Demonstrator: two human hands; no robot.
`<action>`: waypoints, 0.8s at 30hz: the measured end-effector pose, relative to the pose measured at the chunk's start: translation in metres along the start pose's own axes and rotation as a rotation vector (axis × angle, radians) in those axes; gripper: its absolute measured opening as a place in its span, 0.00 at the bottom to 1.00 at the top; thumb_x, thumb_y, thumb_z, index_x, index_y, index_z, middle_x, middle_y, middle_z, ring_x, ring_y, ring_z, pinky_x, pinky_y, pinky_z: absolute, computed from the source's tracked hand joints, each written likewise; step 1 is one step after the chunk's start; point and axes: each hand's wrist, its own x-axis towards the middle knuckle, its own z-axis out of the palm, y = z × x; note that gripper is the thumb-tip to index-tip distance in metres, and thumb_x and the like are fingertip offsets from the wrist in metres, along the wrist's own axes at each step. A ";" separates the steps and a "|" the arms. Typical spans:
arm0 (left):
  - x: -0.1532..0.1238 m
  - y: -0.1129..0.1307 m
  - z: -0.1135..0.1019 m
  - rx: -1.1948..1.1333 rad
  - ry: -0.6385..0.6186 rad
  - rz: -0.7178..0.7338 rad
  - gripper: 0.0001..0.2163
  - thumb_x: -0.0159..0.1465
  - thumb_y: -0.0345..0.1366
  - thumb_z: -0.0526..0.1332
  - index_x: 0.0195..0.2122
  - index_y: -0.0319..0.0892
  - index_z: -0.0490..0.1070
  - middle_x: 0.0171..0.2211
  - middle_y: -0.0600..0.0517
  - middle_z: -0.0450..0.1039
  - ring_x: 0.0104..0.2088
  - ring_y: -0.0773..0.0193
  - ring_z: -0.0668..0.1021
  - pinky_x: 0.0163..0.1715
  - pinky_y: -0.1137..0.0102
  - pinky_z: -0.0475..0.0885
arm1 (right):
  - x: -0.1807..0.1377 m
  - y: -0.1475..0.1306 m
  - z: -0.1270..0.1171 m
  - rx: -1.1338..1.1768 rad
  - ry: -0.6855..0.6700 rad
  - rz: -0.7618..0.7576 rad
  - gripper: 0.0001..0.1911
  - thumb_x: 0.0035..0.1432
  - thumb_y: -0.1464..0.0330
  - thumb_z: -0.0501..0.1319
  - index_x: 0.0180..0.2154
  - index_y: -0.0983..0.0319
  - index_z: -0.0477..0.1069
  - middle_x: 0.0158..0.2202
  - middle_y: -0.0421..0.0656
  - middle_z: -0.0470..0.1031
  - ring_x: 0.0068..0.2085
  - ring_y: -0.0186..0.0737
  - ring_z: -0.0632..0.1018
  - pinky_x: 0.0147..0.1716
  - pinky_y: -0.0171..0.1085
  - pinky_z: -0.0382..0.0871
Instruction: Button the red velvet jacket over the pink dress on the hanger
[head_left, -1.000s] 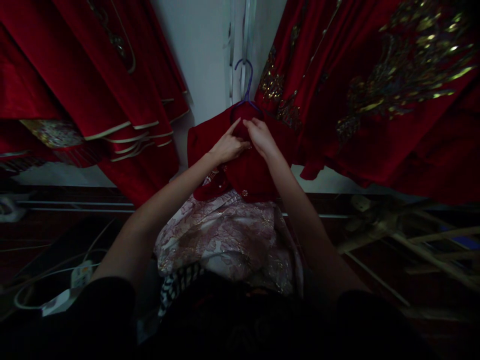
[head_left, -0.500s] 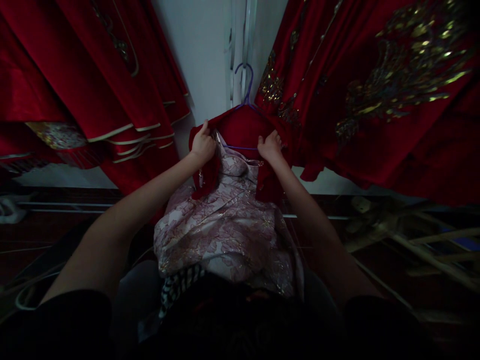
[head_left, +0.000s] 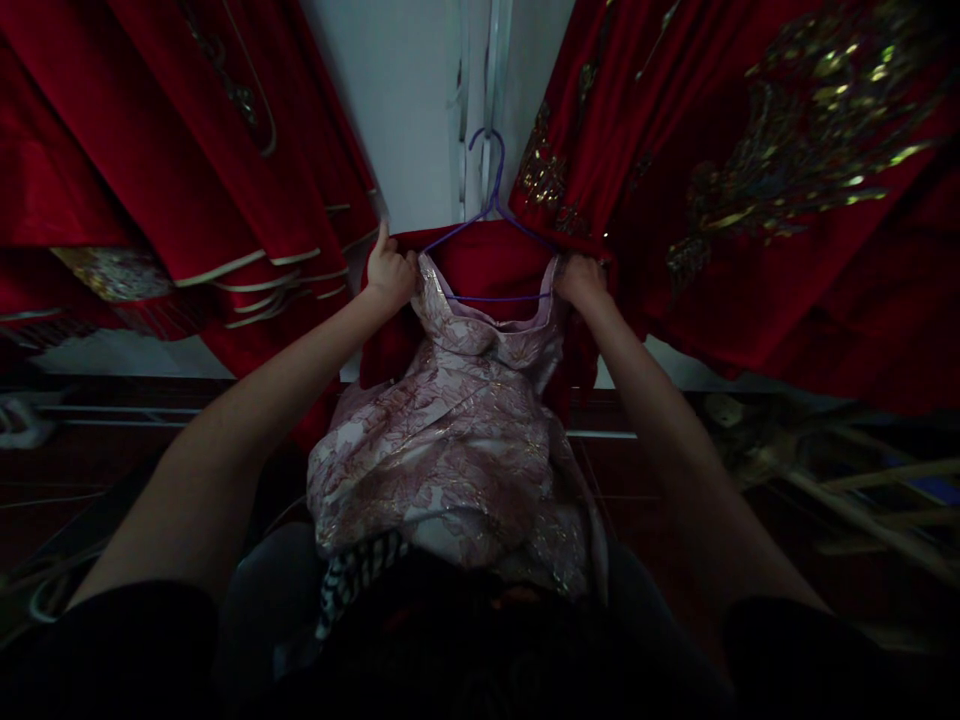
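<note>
A pink brocade dress (head_left: 480, 400) with gold threads hangs by its straps from a purple hanger (head_left: 496, 180), hooked on a metal rail in front of me. Its skirt spreads down over my lap. Around the hanger's shoulders lies a red jacket (head_left: 487, 245), pulled open so the dress bodice shows. At the left shoulder my left hand (head_left: 391, 272) is closed on the red cloth, thumb upward. My right hand (head_left: 581, 280) is closed on the red cloth at the right shoulder, against the dress strap; its fingertips are hidden.
Red garments (head_left: 247, 150) with pale trim hang at the left. More red clothing with gold sequin embroidery (head_left: 817, 130) hangs at the right. A white wall (head_left: 367, 90) and metal rail (head_left: 493, 70) stand behind. A wooden frame (head_left: 847, 490) lies low at the right, blurred.
Both hands have moved apart, drawing the red jacket outward and back from the dress. The bodice, its straps and the hanger's arms now show more fully.
</note>
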 end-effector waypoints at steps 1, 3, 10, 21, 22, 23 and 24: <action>0.000 -0.001 -0.001 0.047 0.006 0.012 0.18 0.64 0.34 0.48 0.47 0.33 0.73 0.35 0.43 0.77 0.58 0.47 0.68 0.65 0.43 0.33 | 0.005 0.001 -0.003 -0.020 -0.018 0.008 0.21 0.57 0.74 0.58 0.52 0.76 0.70 0.52 0.66 0.72 0.55 0.62 0.74 0.53 0.53 0.67; 0.001 -0.005 -0.005 0.108 0.010 0.020 0.17 0.64 0.34 0.48 0.44 0.34 0.74 0.35 0.42 0.77 0.57 0.47 0.70 0.65 0.43 0.37 | 0.017 0.004 -0.012 -0.055 -0.085 -0.002 0.18 0.52 0.73 0.62 0.46 0.74 0.74 0.46 0.64 0.75 0.52 0.63 0.75 0.52 0.53 0.69; 0.006 -0.023 -0.013 -0.107 -0.171 -0.159 0.22 0.68 0.46 0.43 0.44 0.40 0.74 0.39 0.44 0.78 0.48 0.49 0.77 0.57 0.46 0.58 | 0.038 0.040 -0.043 0.192 -0.512 -0.263 0.06 0.48 0.66 0.67 0.23 0.62 0.76 0.21 0.44 0.74 0.35 0.51 0.79 0.39 0.50 0.74; -0.021 -0.031 -0.008 -0.121 0.045 -0.117 0.25 0.69 0.48 0.42 0.46 0.39 0.74 0.41 0.39 0.76 0.48 0.49 0.76 0.48 0.59 0.67 | 0.002 0.073 -0.025 0.826 -0.002 -0.243 0.10 0.50 0.63 0.67 0.36 0.60 0.78 0.36 0.44 0.82 0.37 0.42 0.81 0.40 0.42 0.77; -0.024 -0.030 -0.009 -0.090 0.041 -0.141 0.25 0.69 0.47 0.41 0.46 0.38 0.74 0.43 0.38 0.76 0.50 0.47 0.75 0.49 0.57 0.67 | 0.002 0.079 -0.021 0.833 0.064 -0.207 0.10 0.50 0.64 0.66 0.36 0.61 0.78 0.37 0.45 0.82 0.38 0.43 0.82 0.41 0.43 0.77; -0.027 -0.030 -0.010 -0.058 0.023 -0.169 0.25 0.69 0.46 0.41 0.46 0.37 0.74 0.44 0.36 0.75 0.51 0.46 0.74 0.48 0.56 0.67 | 0.002 0.086 -0.018 0.830 0.125 -0.163 0.09 0.51 0.65 0.66 0.35 0.61 0.78 0.37 0.46 0.82 0.39 0.44 0.82 0.41 0.43 0.77; -0.030 -0.031 -0.011 -0.022 -0.006 -0.196 0.25 0.69 0.45 0.41 0.47 0.35 0.74 0.44 0.34 0.75 0.51 0.44 0.75 0.48 0.55 0.67 | 0.002 0.093 -0.014 0.820 0.170 -0.112 0.08 0.51 0.66 0.65 0.34 0.61 0.78 0.37 0.46 0.82 0.39 0.45 0.82 0.42 0.44 0.78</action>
